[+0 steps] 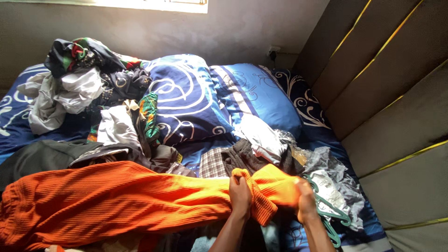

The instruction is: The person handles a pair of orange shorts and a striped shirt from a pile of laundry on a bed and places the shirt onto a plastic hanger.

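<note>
hands clamped on orange ribbed garment (116, 200): left hand (241, 196) bunches end fold, right hand (305, 201) pinches edge, keeping cloth taut; rest trails left across bed, beside green hangers (332, 219), blue pillows (186, 98).

Two bare forearms, no sleeves, left hand (241, 193), right hand (306, 201), no jewellery visible

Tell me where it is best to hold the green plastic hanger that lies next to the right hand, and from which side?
Probably by its hook or the upper arm beside the right hand, coming from above. The green hanger lies flat on the bedsheet, partly under the grey plastic bag, so its upper part is hidden. The lower arms look thin and stand free, so they too could be pinched from the near side.
</note>
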